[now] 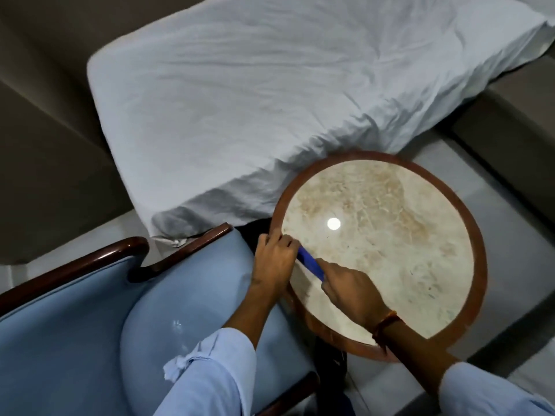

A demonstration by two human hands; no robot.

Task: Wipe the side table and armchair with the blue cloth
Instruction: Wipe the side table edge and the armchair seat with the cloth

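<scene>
- Blue upholstery covers the armchair (pixel 75 319) at lower left, its dark polished wood frame curving along the back and arm; a rounded seat cushion (pixel 168 310) of the same pale blue sits just beside the side table.
- Behind the chair, a bed (pixel 255 100) under a wrinkled white sheet fills the upper part of the view, its corner hanging down close to the chair's arm and the table's far edge.
- A person's left hand (pixel 274 262), reaching out of a rolled light-blue sleeve (pixel 210 370), rests at the table's left rim, fingers curled down over one end of the blue cloth (pixel 310 264).
- The cloth itself shows only as a narrow, folded dark-blue strip stretched between the two hands, lying on the marble surface just inside the wooden rim on the table's left side.
- The right hand (pixel 350 288), with a reddish thread band (pixel 386 324) at the wrist, closes over the cloth's other end, knuckles up and pressed low against the tabletop.
- The round side table (pixel 477 265) stands at right of centre: a beige veined marble top ringed by a reddish-brown wooden border, with a bright ceiling light reflected near its middle.
- Pale floor tiles (pixel 510 211) show around the table's right side, bordered by a dark grey band farther right.
</scene>
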